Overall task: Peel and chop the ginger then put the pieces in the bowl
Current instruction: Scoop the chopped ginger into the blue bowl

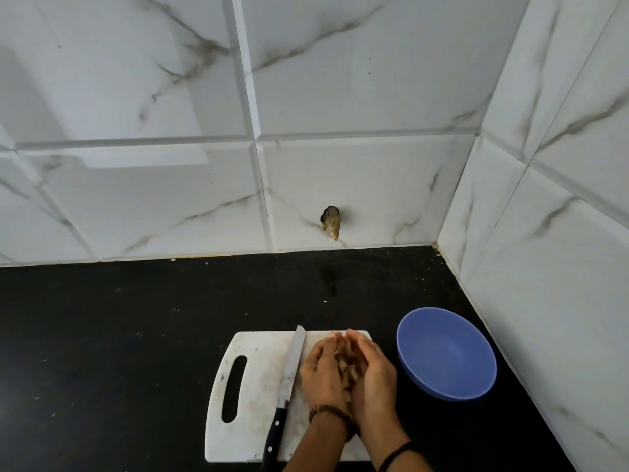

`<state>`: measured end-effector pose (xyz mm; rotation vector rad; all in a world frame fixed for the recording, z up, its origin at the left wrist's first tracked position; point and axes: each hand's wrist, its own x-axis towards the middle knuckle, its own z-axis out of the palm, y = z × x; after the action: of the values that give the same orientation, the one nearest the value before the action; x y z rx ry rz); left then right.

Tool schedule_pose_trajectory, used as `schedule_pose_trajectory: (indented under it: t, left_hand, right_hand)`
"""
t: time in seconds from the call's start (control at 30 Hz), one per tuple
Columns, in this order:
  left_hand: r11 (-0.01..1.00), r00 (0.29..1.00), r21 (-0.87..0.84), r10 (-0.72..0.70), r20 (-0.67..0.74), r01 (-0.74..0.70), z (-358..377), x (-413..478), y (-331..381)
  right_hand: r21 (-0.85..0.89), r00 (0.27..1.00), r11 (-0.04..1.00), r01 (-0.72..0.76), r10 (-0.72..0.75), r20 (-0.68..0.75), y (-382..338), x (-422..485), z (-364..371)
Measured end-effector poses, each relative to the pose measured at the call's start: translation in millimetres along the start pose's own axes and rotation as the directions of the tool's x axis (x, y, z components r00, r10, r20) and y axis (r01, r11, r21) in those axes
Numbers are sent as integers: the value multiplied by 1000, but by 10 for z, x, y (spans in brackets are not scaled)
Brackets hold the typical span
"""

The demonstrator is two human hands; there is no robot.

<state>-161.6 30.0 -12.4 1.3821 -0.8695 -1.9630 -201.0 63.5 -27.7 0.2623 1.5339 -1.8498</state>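
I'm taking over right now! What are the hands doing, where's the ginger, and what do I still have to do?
Left hand and right hand: cupped together around the ginger pieces on the cutting board.
Knife: lies on the board just left of the hands; neither hand holds it.
Bowl: on the counter right of the board, with nothing in it.
Done: the ginger looks chopped and gathered into a pile.
Left: lift the pile over to the bowl and drop it in, then pick up any bits that stay on the board.
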Motion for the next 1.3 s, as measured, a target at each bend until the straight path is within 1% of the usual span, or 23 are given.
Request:
schedule_pose_trajectory:
  t: [0.1,0.2,0.3,0.37,0.4,0.47,0.53,0.57,0.63,0.87,1.07,1.17,1.23,1.3]
  left_hand:
    - [997,997,-35,-74,11,74,-16,13,47]
    - [992,994,-64,-107,28,109,-17,13,73]
    - [988,988,-35,-150,40,151,3,18,82]
    - [983,983,-34,-181,40,183,18,1,100]
    - [980,981,-35,-192,32,193,22,2,102]
    - [973,974,-49,-226,23,227,28,-7,117]
    - [965,967,-67,-252,23,253,36,-12,128]
    - [964,966,-65,-257,23,258,42,-18,131]
    - [967,969,-63,-245,35,247,58,-17,139]
    - [970,980,-151,-176,93,188,205,-121,294]
    - [971,974,-165,-142,178,172,534,-283,408]
    - [963,958,-172,-167,235,210,791,-406,423]
    - [962,949,-148,-188,252,230,969,-427,361]
    - [970,944,-89,-197,264,228,1127,-461,295]
  right_hand:
    - [69,998,996,-63,61,23,-21,0,22]
    - [95,997,993,-68,65,34,-27,-11,45]
    - [8,998,998,-65,65,-15,-15,-5,91]
    - [-32,999,999,-17,15,-43,-13,-54,107]
    - [-50,999,998,46,-47,-14,-30,-96,116]
    - [-11,997,997,76,-76,31,-42,-131,123]
    - [-1,1000,1000,10,-10,-24,-69,-124,126]
    - [24,995,997,-76,77,-58,-71,-96,120]
    - [68,989,988,-138,141,-41,-114,-88,128]
    - [199,989,969,-148,149,9,-347,-106,134]
    - [322,999,946,-32,41,-22,-654,-69,-17]
    - [380,1000,925,-8,15,-13,-863,-47,-179]
    - [402,999,916,19,1,-49,-1006,-18,-312]
    - [402,995,915,31,10,-101,-1118,32,-445]
